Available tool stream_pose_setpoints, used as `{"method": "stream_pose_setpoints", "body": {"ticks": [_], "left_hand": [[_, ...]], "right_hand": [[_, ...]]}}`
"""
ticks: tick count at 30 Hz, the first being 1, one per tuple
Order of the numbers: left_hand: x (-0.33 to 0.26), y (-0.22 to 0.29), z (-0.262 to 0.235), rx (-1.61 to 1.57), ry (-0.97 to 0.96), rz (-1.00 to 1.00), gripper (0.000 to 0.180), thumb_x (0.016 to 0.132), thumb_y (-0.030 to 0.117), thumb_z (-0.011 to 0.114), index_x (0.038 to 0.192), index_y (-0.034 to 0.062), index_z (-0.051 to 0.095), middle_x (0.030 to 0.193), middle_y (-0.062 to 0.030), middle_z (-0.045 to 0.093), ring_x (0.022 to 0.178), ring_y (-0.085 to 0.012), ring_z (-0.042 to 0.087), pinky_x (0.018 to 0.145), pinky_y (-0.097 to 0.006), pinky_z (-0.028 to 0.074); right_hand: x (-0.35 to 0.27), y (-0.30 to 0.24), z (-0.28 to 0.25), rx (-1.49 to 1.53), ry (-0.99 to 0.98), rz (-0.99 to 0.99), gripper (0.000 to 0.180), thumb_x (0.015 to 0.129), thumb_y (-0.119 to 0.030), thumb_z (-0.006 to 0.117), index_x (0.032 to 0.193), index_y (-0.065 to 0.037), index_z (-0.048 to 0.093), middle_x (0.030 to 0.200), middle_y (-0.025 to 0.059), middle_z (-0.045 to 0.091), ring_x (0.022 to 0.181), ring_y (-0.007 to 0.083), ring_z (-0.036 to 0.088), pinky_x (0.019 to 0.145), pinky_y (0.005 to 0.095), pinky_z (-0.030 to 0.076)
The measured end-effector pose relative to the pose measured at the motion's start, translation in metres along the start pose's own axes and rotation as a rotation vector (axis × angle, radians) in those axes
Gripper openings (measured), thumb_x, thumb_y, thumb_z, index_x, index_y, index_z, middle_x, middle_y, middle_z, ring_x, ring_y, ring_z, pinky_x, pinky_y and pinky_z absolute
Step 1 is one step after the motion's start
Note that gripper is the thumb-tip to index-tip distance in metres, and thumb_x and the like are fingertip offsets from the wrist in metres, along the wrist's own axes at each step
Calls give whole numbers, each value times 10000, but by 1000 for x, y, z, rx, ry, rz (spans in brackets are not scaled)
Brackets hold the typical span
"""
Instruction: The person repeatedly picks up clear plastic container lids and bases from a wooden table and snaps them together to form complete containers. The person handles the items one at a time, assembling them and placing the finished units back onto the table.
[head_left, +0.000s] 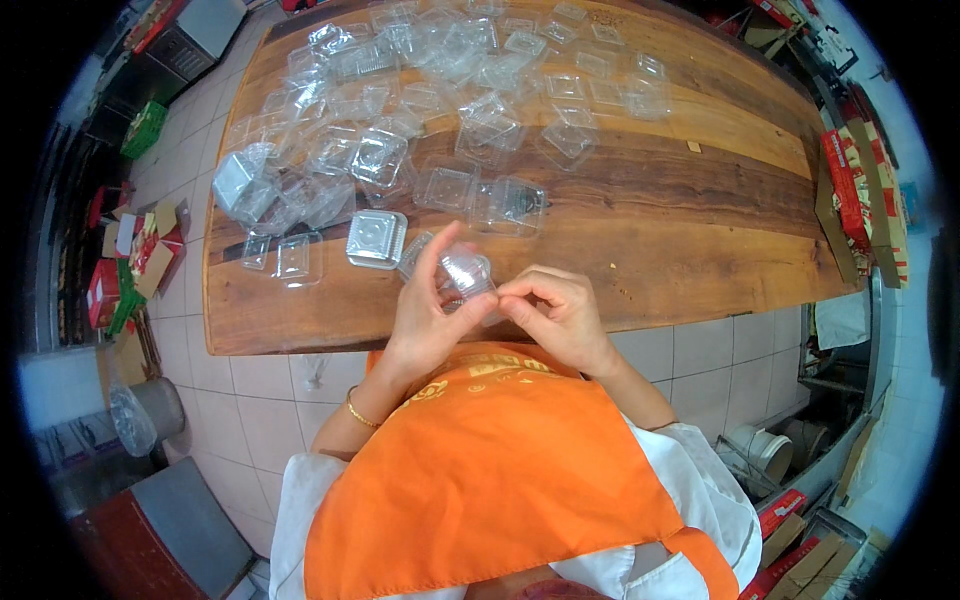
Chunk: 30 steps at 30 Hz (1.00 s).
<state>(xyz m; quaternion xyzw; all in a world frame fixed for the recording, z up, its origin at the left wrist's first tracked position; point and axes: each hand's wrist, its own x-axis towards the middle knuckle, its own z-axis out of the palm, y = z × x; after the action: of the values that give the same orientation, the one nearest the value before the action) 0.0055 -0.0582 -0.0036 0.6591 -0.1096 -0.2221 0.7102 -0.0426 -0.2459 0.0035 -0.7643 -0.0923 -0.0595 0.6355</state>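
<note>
A small clear plastic clamshell box (466,272) is held up near the front edge of the wooden table (690,240). My left hand (425,318) wraps around it, thumb on the near side and fingers behind. With thumb and forefinger, my right hand (562,312) pinches the box's right edge. Just left of the box, a shut clear clamshell (376,238) lies on the table. Beyond my hands lie two open clear clamshells (508,205), one partly over the other. How the held box's lid sits is hard to make out.
Many loose clear plastic boxes (370,160) cover the table's far left and middle. An opened carton with red packs (850,190) stands at the right edge. On the tiled floor, cartons (160,250) and a green basket (146,130) stand at left; a white bucket (762,452) is at right.
</note>
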Motion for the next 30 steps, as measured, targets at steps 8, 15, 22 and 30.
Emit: {"method": "stream_pose_setpoints", "body": {"ticks": [8, 15, 22, 30], "left_hand": [[0, -1, -3, -8, -20, -22, 865, 788, 164, 774, 1477, 59, 262, 1346, -150, 468, 1147, -197, 537, 916, -322, 486], [1, -5, -5, -78, -88, -21, 823, 812, 123, 748, 1476, 51, 267, 1329, -125, 459, 1099, -168, 539, 876, -282, 493], [2, -5, -9, -154, -164, -47, 777, 845, 113, 726, 1471, 43, 271, 1294, -111, 472, 1091, -164, 542, 886, -286, 494], [3, -5, -10, -185, -222, -52, 733, 872, 120, 703, 1467, 42, 283, 1285, -103, 483, 1116, -163, 543, 910, -290, 487]], "right_hand": [[0, 0, -3, 59, -64, 62, 85, 883, -21, 616, 911, 19, 686, 827, 81, 666, 731, 132, 633, 630, 249, 486], [-1, 0, -3, 160, -78, 97, 75, 888, -17, 623, 919, 27, 676, 825, 78, 662, 733, 112, 634, 625, 240, 495], [-1, 2, -2, 166, -88, 78, 79, 898, -25, 613, 915, 29, 669, 821, 81, 660, 726, 115, 634, 620, 241, 494], [-2, 4, -1, 204, -98, 117, 88, 901, -34, 612, 923, 28, 670, 818, 77, 662, 714, 113, 630, 617, 244, 493]]}}
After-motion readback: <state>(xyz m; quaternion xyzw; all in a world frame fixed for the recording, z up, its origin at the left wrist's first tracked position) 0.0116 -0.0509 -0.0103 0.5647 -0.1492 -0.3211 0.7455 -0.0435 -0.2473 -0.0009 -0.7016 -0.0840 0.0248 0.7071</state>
